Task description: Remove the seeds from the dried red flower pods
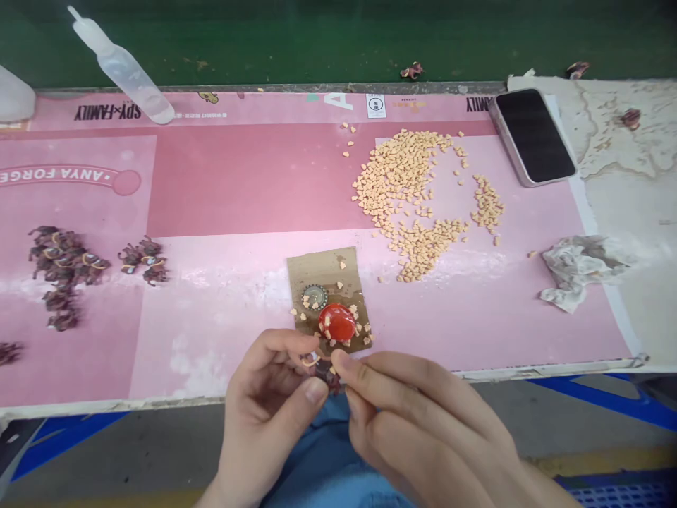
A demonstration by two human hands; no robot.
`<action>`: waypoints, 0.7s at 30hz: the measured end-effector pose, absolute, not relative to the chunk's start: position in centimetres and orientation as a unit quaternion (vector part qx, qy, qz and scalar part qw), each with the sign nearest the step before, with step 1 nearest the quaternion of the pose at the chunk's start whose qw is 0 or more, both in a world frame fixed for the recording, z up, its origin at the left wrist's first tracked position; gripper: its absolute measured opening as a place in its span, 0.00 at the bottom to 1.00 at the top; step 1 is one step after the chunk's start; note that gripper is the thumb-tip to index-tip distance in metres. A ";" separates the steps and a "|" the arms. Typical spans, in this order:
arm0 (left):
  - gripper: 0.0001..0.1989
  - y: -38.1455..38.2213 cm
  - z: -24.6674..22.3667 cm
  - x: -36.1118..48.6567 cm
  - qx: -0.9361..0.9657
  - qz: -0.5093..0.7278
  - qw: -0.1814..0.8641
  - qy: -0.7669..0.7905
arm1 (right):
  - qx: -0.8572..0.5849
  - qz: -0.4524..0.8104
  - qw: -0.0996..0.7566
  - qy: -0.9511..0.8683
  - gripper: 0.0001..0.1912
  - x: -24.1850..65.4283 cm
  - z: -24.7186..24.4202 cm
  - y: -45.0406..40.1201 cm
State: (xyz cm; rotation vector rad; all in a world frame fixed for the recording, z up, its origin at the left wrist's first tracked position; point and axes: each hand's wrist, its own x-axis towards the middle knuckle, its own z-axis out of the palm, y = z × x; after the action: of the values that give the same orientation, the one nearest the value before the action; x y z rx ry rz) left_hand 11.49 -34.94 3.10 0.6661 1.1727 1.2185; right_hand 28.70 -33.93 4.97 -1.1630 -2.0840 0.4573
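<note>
Head view: I see both bare hands low at the near edge of a pink printed desk mat (pixel 254 183). Left hand (pixel 264 402) is curled, with thumb and fingers pressed together around a small dark brown clustered piece (pixel 328 376) that has a pale band on it. Right hand (pixel 417 423) pinches the same piece from the other side, its fingertips (pixel 341 363) pressed in. The piece is mostly hidden, so I can't tell its exact shape. It sits just in front of a rough brown cardboard square (pixel 328 271), which holds a glossy red domed cap (pixel 337 323) dotted with small tan flakes (pixel 407 197), and a ridged metal bottle cap (pixel 314 297) touching its edge. The flakes also lie heaped on the mat, beyond the card. Dark brown clusters (pixel 66 264) lie at left, a black-screened phone (pixel 532 137) and crumpled tissue (pixel 579 271) at right, and a translucent plastic squeeze bottle (pixel 124 70) at the far edge.
</note>
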 end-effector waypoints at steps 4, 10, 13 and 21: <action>0.07 -35.1 3.0 11.9 0.373 0.554 0.484 0.565 | -0.465 0.139 0.341 -0.805 0.14 27.9 4.4 -34.6; 0.17 -34.6 2.4 11.3 0.511 0.548 0.368 0.551 | -0.441 0.246 0.412 -0.758 0.13 30.5 2.7 -32.1; 0.17 -33.7 2.8 10.1 0.572 0.500 0.366 0.537 | -0.545 0.181 0.426 -0.699 0.11 34.6 1.3 -30.5; 0.16 -21.1 3.9 4.9 0.611 0.326 0.180 0.699 | -0.583 0.031 0.297 -0.756 0.06 40.4 -1.1 -28.5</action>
State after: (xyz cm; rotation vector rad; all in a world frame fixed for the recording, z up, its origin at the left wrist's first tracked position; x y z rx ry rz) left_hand 4.95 -21.14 3.92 1.7266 1.9741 0.9225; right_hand 40.42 -28.53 -1.13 -1.5498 -2.0085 0.0822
